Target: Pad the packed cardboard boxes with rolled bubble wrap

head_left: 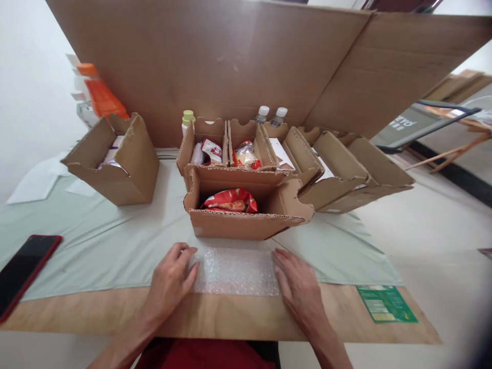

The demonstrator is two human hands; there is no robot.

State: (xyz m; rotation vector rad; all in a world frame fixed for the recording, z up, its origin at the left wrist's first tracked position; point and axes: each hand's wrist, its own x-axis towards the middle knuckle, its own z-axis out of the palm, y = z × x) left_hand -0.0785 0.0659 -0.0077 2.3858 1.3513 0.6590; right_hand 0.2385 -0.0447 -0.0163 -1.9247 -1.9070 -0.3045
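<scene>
A sheet of clear bubble wrap point(235, 270) lies flat on the table in front of me. My left hand point(171, 279) rests on its left edge with fingers curled loosely over it. My right hand point(296, 283) lies flat on its right edge, fingers stretched out. Just beyond the wrap stands an open cardboard box point(246, 223) with a red snack packet point(231, 201) inside.
Behind are more open boxes point(226, 146) with snack packets and several empty ones point(346, 169). A separate box point(115, 169) stands at left, an orange bottle point(100, 95) behind it. A red phone point(23, 269) lies far left, a green card point(385, 303) right. A tall cardboard wall point(230, 61) backs the table.
</scene>
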